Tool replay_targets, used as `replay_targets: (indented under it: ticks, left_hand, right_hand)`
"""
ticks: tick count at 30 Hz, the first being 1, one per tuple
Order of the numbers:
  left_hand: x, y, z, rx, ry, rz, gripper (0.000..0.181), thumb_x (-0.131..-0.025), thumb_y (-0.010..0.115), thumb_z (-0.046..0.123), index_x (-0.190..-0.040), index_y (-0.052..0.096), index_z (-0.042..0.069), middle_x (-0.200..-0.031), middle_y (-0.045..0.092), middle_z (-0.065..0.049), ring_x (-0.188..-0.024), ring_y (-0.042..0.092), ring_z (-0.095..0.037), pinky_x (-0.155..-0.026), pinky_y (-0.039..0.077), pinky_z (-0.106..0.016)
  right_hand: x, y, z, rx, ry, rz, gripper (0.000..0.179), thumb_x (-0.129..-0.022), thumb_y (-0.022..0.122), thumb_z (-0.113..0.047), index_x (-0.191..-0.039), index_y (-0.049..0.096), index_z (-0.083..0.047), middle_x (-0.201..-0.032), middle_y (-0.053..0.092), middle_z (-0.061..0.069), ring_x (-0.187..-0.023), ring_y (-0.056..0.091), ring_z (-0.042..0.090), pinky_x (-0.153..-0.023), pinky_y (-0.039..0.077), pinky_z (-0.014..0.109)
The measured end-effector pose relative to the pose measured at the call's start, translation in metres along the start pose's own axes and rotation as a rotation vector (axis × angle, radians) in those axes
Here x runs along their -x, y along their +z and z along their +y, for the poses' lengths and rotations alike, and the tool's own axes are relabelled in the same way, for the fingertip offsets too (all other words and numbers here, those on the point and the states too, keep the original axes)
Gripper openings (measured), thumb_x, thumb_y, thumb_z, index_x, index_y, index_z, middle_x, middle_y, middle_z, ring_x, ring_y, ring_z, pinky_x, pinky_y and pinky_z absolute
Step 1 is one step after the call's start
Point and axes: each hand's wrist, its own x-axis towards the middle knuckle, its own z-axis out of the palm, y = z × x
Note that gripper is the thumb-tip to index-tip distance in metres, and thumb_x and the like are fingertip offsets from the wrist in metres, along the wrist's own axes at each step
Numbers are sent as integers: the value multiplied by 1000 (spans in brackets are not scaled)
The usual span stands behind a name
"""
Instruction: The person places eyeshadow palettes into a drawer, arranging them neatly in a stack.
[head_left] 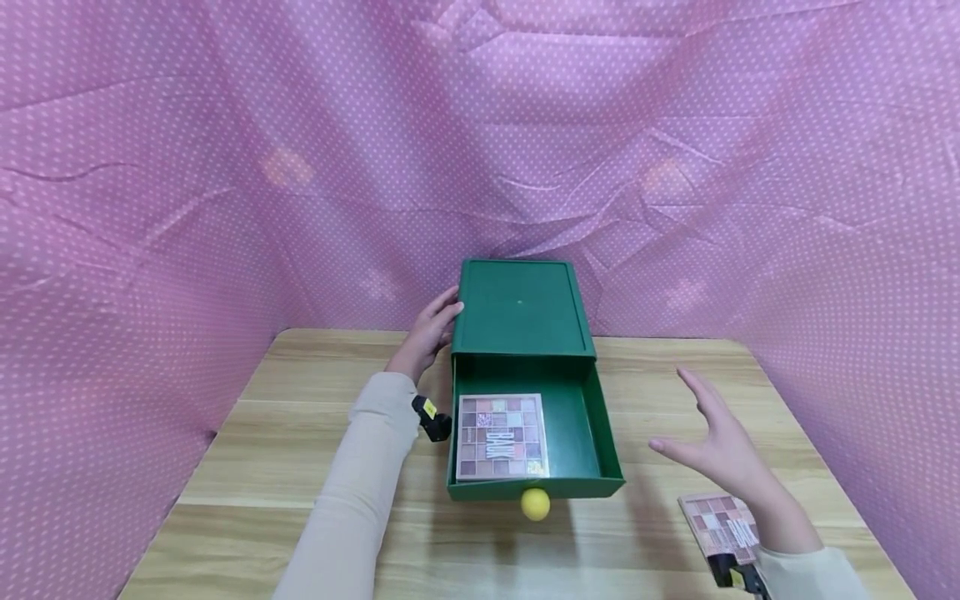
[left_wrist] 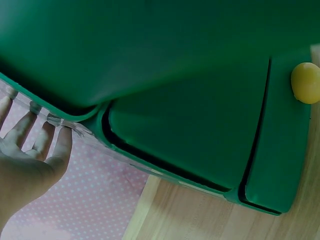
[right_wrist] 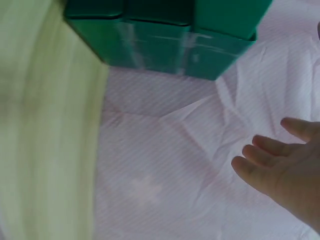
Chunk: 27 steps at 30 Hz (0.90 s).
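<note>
A green box point(head_left: 525, 308) stands at the back of the table with its drawer point(head_left: 573, 433) pulled out toward me. Inside the drawer, on its left side, lies a square eyeshadow palette point(head_left: 501, 437). A round yellow knob point(head_left: 536, 504) sits on the drawer front. My left hand point(head_left: 431, 332) touches the box's left side, its fingers point(left_wrist: 61, 145) extended along the edge in the left wrist view. To the right of the drawer my right hand point(head_left: 720, 442) hovers with thumb and fingers spread, holding nothing. Partly beneath that wrist is a second palette point(head_left: 722, 529).
The wooden table point(head_left: 300, 417) has rounded back corners. Pink dotted fabric point(head_left: 360, 167) hangs behind it and along both sides, close to the back of the box. A small black wrist camera point(head_left: 431, 418) sits on the left wrist, beside the drawer's left wall.
</note>
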Motion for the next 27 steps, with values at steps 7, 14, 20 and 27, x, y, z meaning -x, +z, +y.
replay_targets:
  ticks: [7, 14, 20, 27]
  left_hand:
    - [1, 1, 1, -10, 4, 9, 47, -86, 52, 29, -131, 38, 24, -130, 37, 2, -108, 45, -18, -75, 45, -28]
    - [3, 3, 2, 6, 3, 15, 46, -87, 52, 26, -131, 38, 23, -130, 38, 1, -107, 46, -18, -73, 46, -27]
    - [5, 3, 2, -4, 5, 27, 46, -87, 51, 26, -131, 38, 24, -130, 38, 1, -107, 46, -18, -73, 46, -27]
    - [7, 4, -1, 9, 4, 15, 46, -87, 52, 26, -130, 39, 24, -129, 38, 3, -107, 46, -17, -74, 46, -28]
  right_hand:
    - [19, 5, 23, -34, 103, 49, 98, -69, 73, -19, -140, 5, -12, -138, 5, 24, -120, 7, 48, -81, 13, 69]
    - [43, 10, 48, -25, 161, 31, 101, -72, 71, -17, -137, -5, -5, -135, -2, 31, -117, 2, 54, -75, 15, 72]
    - [62, 9, 63, 3, 244, 23, 102, -73, 69, -18, -136, -9, -3, -132, -3, 35, -114, 3, 57, -68, 18, 73]
    - [88, 9, 84, 25, 337, 17, 104, -75, 68, -21, -133, -15, 3, -131, -10, 38, -113, -4, 57, -71, 15, 72]
